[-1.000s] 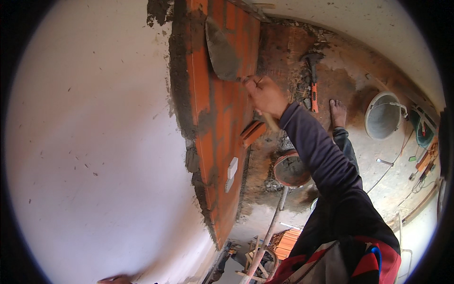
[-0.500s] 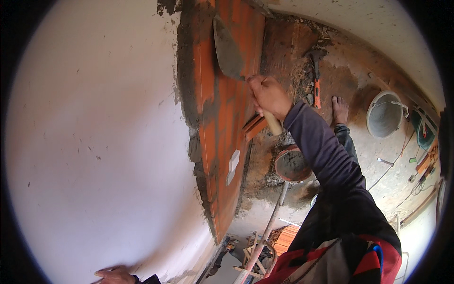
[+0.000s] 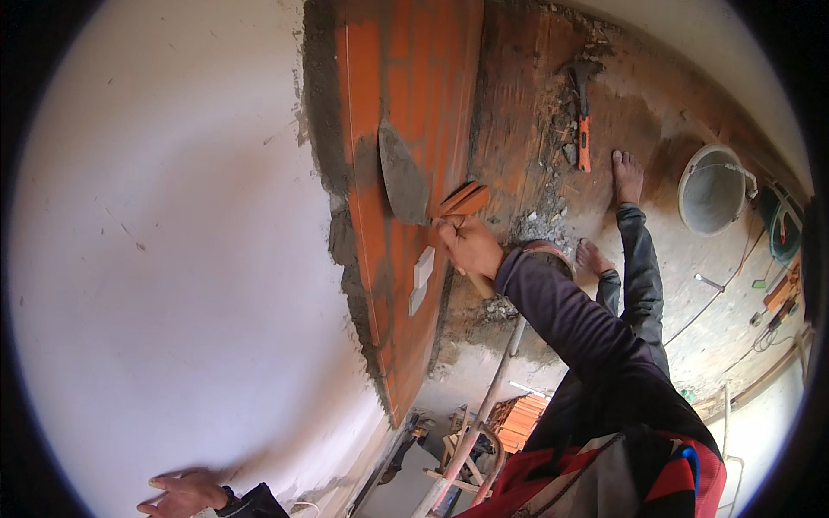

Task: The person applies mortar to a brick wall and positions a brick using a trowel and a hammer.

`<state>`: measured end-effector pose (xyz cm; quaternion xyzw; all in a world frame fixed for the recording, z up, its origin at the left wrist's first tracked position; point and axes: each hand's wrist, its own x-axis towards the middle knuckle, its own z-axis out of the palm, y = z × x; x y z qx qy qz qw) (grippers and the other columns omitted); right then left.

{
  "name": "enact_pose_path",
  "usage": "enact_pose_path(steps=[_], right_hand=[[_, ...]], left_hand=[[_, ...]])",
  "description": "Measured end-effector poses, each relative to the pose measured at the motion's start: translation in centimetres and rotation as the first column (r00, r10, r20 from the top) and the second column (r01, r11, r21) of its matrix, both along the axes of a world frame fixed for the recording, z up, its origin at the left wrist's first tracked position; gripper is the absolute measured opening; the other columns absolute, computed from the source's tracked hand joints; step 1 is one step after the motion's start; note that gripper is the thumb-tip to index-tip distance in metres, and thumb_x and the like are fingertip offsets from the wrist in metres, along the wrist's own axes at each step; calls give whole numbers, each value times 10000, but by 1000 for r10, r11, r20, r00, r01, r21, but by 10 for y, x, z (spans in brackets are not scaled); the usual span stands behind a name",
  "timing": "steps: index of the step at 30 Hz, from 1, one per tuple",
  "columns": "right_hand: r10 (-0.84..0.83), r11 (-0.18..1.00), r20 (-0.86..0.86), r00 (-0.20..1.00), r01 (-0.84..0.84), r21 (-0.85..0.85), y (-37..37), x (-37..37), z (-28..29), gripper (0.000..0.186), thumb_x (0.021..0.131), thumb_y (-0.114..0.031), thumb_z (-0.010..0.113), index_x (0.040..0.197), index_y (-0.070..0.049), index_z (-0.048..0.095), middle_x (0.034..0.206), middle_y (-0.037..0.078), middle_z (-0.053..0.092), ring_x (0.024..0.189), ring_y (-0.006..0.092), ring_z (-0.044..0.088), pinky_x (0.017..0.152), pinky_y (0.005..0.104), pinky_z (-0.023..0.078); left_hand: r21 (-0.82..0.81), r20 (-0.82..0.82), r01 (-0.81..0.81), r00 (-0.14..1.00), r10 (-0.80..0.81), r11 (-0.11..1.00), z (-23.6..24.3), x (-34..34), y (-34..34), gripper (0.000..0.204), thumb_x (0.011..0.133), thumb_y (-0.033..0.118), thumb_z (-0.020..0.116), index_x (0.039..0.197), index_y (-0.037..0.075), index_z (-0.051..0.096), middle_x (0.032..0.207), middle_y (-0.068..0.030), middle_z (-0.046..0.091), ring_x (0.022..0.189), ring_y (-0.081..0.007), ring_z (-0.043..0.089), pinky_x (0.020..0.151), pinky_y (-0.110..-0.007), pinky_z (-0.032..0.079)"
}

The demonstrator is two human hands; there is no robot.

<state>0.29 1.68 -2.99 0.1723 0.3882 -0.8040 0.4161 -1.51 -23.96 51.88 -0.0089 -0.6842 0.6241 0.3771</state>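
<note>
My right hand [image 3: 471, 246] is closed around the wooden handle of a trowel [image 3: 402, 177]. The trowel's grey, mortar-smeared blade lies over the orange brick wall [image 3: 419, 78], whose joints are filled with grey mortar; whether it touches the bricks I cannot tell. At the lower left, my left hand [image 3: 186, 492] is open with fingers apart, next to the white plastered wall [image 3: 199, 285]. Two small pale pieces [image 3: 421, 281] show on the brickwork below the trowel. A round mortar tub [image 3: 553, 252] is mostly hidden behind my right forearm.
On the dirty floor lie a hammer [image 3: 583, 121] with an orange grip and a loose orange brick [image 3: 465, 198]. A pale bucket [image 3: 713, 190] stands to the right. A long pole [image 3: 496, 393] and stacked bricks [image 3: 523, 419] are near the bottom. My bare feet [image 3: 629, 177] are on the floor.
My right hand and the trowel have moved down along the brick wall, toward the pale pieces. More of my left hand now shows. The tub is now more covered by my forearm.
</note>
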Motion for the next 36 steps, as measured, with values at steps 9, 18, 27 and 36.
enact_pose_path(steps=[9, 18, 27, 36], right_hand=[[-311, 924, -165, 936, 339, 178, 11, 17, 5, 281, 1022, -292, 491, 939, -34, 562, 671, 44, 550, 546, 115, 537, 517, 308, 461], [-925, 238, -185, 333, 885, 400, 6, -24, 101, 199, 943, -26, 558, 1133, -40, 501, 871, 58, 580, 662, 122, 578, 557, 285, 498], [-505, 849, 92, 858, 476, 228, -42, 21, 95, 174, 863, -138, 607, 961, -13, 534, 769, 141, 610, 727, 270, 611, 664, 381, 478], [-252, 864, -348, 903, 371, 340, 4, 25, 5, 453, 1041, -438, 397, 979, -8, 524, 712, 171, 550, 675, 344, 592, 642, 446, 454]], left_hand=[[148, 261, 300, 907, -330, 942, 0, -10, -1, 576, 968, 548, 496, 1234, 38, 490, 1091, -143, 430, 1065, -297, 445, 887, -452, 371], [132, 261, 334, 897, -358, 933, 14, -4, -23, 509, 963, 560, 507, 1193, 106, 506, 1055, -73, 426, 1043, -222, 445, 875, -405, 377], [125, 237, 344, 900, -365, 930, 0, -6, -17, 576, 972, 557, 496, 1375, 147, 464, 1345, -146, 389, 1350, -245, 281, 1156, -470, 116], [82, -111, 58, 993, -49, 995, 3, -3, -13, 665, 958, 611, 455, 1385, 101, 441, 1370, -207, 388, 1329, -344, 337, 1101, -544, 200]])
